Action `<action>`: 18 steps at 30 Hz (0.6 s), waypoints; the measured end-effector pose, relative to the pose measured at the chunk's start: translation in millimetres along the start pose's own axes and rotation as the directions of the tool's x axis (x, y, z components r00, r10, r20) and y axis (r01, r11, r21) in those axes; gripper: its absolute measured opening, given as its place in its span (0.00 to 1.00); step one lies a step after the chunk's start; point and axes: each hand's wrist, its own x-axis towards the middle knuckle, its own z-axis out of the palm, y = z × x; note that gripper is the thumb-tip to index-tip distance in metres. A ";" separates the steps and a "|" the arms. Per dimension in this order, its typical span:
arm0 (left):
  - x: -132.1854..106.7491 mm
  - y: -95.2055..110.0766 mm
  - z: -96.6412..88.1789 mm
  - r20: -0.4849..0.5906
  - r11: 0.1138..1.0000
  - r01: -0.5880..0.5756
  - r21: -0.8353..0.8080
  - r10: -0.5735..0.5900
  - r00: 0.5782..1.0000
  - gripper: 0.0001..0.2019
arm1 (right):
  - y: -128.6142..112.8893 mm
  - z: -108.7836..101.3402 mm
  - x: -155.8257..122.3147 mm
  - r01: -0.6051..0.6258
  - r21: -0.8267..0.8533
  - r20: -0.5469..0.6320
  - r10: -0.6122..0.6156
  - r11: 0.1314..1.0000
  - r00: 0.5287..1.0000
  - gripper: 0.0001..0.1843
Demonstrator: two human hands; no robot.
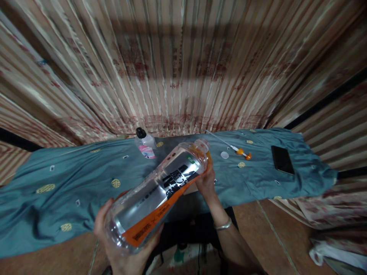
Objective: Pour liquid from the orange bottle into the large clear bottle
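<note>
1. Head view: our two hands hold a large clear bottle (160,194) with a silver and orange label, slanting in front of us over the near edge of the cloth-covered counter (91,172).

2. Our left hand (126,261) cups the base, fingers spread wide around it. For a steady hold, we judge it best to let that palm bear the weight.

3. Our right hand (205,179) is curled around the shoulder, mostly hidden behind it; we cannot tell how tightly. A light grip there should steer the bottle without denting its thin-looking wall.

4. The mouth (202,145) points away and to our right, and we see no cap on it. We would tilt slowly, in case it is open.

5. Just beyond the mouth lie a small white disc (224,155) and an orange-headed pump (240,151). A black phone (282,159) lies farther right, and a small pink-labelled bottle (145,145) stands left of the mouth. We should swing gently to avoid knocking these.
</note>
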 end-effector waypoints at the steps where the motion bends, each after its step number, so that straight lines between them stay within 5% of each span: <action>1: 0.6 -0.1 0.0 -0.003 1.000 -0.011 -0.007 0.011 1.000 0.61 | -0.5 0.0 0.0 -0.005 0.003 0.005 0.005 1.000 1.000 0.26; 12: -1.3 -5.4 -1.3 0.009 1.000 -0.024 0.004 0.024 1.000 0.62 | -2.4 0.6 0.5 -0.033 0.020 0.002 0.033 0.999 0.999 0.28; 18: -2.8 -20.3 -17.5 0.175 0.998 0.044 0.040 -0.050 0.983 0.62 | -0.6 1.6 1.1 0.003 0.002 -0.021 -0.003 1.000 1.000 0.27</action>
